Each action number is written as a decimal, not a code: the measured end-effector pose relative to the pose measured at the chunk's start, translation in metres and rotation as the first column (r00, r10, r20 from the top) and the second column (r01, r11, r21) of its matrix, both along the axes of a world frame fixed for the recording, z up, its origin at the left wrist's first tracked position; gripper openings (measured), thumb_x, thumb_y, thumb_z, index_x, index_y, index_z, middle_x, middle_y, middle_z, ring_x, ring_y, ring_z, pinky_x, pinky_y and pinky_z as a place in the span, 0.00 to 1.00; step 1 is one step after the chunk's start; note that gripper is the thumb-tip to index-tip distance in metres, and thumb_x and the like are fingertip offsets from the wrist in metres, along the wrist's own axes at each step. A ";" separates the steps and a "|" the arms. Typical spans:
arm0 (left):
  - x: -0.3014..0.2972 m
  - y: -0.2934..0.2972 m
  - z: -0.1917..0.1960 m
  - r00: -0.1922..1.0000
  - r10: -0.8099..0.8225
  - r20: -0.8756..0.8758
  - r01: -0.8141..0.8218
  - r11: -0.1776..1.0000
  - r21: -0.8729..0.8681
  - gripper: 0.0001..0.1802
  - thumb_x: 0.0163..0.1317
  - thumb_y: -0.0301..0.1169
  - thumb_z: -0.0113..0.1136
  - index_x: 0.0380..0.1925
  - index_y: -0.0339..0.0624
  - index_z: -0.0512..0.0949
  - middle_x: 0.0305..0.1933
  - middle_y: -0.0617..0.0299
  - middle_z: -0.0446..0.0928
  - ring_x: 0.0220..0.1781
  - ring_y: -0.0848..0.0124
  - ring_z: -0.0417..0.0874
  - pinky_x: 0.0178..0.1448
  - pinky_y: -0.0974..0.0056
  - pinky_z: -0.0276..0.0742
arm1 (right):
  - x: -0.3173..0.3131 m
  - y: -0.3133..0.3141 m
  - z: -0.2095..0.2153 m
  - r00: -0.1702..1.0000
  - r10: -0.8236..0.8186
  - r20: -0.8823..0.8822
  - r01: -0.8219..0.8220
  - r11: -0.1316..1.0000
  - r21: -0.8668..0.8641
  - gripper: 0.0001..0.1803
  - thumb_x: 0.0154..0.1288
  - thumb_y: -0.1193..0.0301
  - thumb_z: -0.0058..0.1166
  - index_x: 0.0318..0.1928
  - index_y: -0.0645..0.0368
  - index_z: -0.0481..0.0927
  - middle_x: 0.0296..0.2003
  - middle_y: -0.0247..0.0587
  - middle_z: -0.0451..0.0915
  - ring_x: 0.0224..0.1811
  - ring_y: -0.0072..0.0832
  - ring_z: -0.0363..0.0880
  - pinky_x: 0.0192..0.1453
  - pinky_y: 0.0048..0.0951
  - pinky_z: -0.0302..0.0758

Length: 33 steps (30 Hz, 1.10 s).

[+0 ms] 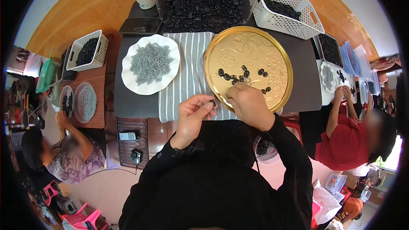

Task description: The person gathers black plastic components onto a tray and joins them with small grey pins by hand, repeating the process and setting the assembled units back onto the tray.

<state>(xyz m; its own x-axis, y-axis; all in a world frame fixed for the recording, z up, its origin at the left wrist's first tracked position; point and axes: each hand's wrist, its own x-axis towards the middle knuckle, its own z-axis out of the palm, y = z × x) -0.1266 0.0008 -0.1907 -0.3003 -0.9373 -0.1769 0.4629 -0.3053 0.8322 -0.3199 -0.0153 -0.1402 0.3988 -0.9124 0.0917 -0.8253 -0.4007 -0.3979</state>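
Two hands busy on my feed, and here's the left hand [191, 117], thumb and forefinger pinching one small black piece [212, 101] just beside the tray's near-left rim. The right hand [252, 104] arches over the golden tray [221, 53], fingertips bunched low; whether they grip anything, I can't tell from here. That pinched piece, I'd judge, is light, stiff plastic, slightly slick, hard to break but easy to drop; I'd take it by its opposite sides. Which way does it point? Fingertips cover too much, so I can't call its long axis. Out on the tray, loose black pieces [227, 77] lie at mixed angles, one rounder one [246, 74] seeming longest away from the body. Wider now: striped cloth [187, 55] left of the tray, then a wavy white plate [129, 76] piled with thin grey parts [152, 64]. Beyond, a big black heap [202, 6], with a white basket [304, 27] to its right. And at both side tables, co-workers [355, 138] with their own hands over small parts.
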 end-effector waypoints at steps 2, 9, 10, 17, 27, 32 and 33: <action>0.000 0.002 0.001 1.000 0.003 0.003 -0.003 1.000 -0.003 0.08 0.63 0.20 0.54 0.42 0.33 0.77 0.35 0.56 0.81 0.31 0.73 0.81 0.32 0.74 0.73 | 0.005 -0.003 -0.003 1.000 -0.018 -0.006 0.018 0.999 0.029 0.04 0.53 0.75 0.54 0.28 0.62 0.75 0.27 0.46 0.73 0.29 0.46 0.75 0.34 0.42 0.73; 0.001 0.005 0.001 1.000 -0.015 0.012 0.015 1.000 -0.005 0.08 0.63 0.21 0.54 0.42 0.33 0.77 0.35 0.57 0.81 0.31 0.73 0.81 0.32 0.74 0.73 | 0.021 -0.006 -0.002 0.988 0.098 -0.121 -0.114 0.984 -0.139 0.08 0.47 0.75 0.54 0.29 0.64 0.72 0.25 0.49 0.73 0.29 0.46 0.76 0.33 0.41 0.73; 0.001 0.005 0.000 1.000 -0.014 0.012 0.014 1.000 -0.006 0.08 0.63 0.21 0.54 0.42 0.33 0.77 0.35 0.57 0.81 0.31 0.73 0.81 0.32 0.74 0.73 | 0.024 -0.005 0.003 0.977 0.111 -0.181 -0.139 0.979 -0.147 0.08 0.46 0.75 0.53 0.28 0.64 0.72 0.25 0.49 0.73 0.28 0.44 0.76 0.31 0.39 0.73; -0.004 0.007 0.001 1.000 0.006 -0.013 -0.007 0.999 -0.035 0.09 0.62 0.21 0.55 0.42 0.32 0.78 0.35 0.59 0.81 0.31 0.75 0.80 0.32 0.74 0.73 | 0.017 -0.010 -0.009 0.987 0.081 -0.141 -0.109 0.972 -0.206 0.07 0.45 0.76 0.52 0.27 0.64 0.72 0.26 0.50 0.75 0.27 0.43 0.77 0.30 0.38 0.73; -0.021 0.004 0.003 1.000 -0.028 -0.013 0.027 0.998 -0.058 0.10 0.63 0.21 0.55 0.44 0.33 0.78 0.34 0.61 0.80 0.31 0.76 0.80 0.33 0.75 0.72 | 0.005 0.032 -0.010 0.453 -0.299 0.840 -0.034 0.936 0.351 0.03 0.60 0.84 0.51 0.34 0.66 0.75 0.30 0.31 0.73 0.31 0.15 0.72 0.37 0.17 0.68; -0.027 0.005 0.009 0.999 -0.034 0.019 0.035 0.998 -0.058 0.10 0.63 0.22 0.56 0.44 0.33 0.78 0.33 0.62 0.80 0.31 0.77 0.79 0.33 0.76 0.72 | 0.009 0.039 -0.026 0.371 -0.320 0.872 0.027 0.942 0.334 0.04 0.62 0.85 0.49 0.36 0.66 0.74 0.32 0.33 0.73 0.33 0.16 0.73 0.40 0.17 0.70; -0.028 0.005 0.009 0.999 -0.035 0.032 0.037 0.998 -0.057 0.10 0.63 0.22 0.56 0.44 0.34 0.78 0.33 0.62 0.80 0.31 0.78 0.79 0.33 0.76 0.72 | 0.011 0.039 -0.026 0.356 -0.324 0.876 0.048 0.943 0.329 0.03 0.62 0.85 0.50 0.35 0.66 0.74 0.31 0.33 0.73 0.33 0.17 0.73 0.39 0.18 0.70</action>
<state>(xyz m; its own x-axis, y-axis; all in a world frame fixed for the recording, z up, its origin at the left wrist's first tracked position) -0.1542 0.0060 -0.1818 -0.3291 -0.9350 -0.1324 0.4258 -0.2721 0.8629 -0.3092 0.0237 -0.1663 0.0125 -0.9966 0.0819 0.0577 -0.0811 -0.9950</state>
